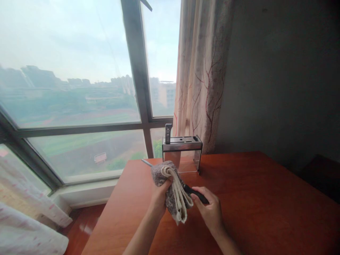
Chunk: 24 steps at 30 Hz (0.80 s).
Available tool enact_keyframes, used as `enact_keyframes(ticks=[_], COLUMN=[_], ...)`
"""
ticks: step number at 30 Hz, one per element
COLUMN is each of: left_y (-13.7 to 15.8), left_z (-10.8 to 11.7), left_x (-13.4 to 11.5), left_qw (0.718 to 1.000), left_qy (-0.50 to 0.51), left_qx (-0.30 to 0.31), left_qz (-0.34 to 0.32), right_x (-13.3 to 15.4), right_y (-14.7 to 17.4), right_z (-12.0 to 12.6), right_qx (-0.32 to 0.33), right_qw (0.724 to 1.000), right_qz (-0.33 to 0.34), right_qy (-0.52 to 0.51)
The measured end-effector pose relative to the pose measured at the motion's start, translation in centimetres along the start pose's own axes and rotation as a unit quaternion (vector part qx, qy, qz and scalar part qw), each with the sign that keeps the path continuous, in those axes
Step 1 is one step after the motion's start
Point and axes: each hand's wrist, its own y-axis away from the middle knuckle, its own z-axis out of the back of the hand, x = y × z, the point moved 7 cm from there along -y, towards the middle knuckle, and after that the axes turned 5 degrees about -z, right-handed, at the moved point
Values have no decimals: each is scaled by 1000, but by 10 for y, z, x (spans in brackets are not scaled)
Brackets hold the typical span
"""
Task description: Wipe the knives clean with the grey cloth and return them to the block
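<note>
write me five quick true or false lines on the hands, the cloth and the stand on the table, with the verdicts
1. The left hand grips a folded cloth. True.
2. The right hand is empty. False: it holds a black handle.
3. A thin metal tip sticks out of the cloth on the side away from the black handle. True.
4. The stand lies tipped over on its side. False: it is upright, near the far edge of the table.
5. One upright handle rises from the left end of the stand's top, as seen here. True.
</note>
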Motion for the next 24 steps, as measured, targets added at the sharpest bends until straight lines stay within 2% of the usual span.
enact_keyframes(ticks=[7, 12, 17, 24], left_y=[5, 1, -5, -13], left_z=[-7, -1, 10, 20], left_x=[-6, -17, -21, -51], left_qw=[998, 997, 998, 995], left_qy=[-37, -45, -29, 20], left_qx=[24, 15, -16, -49], left_qz=[-37, -64, -46, -87], right_x=[-18, -21, -19, -25], right_y=[0, 0, 0, -2], right_z=[-9, -24, -21, -9], right_qx=[31, 93, 96, 87], right_qw=[989, 950, 942, 951], right_qz=[-121, -225, -237, -221], right_qy=[-78, -196, -217, -197])
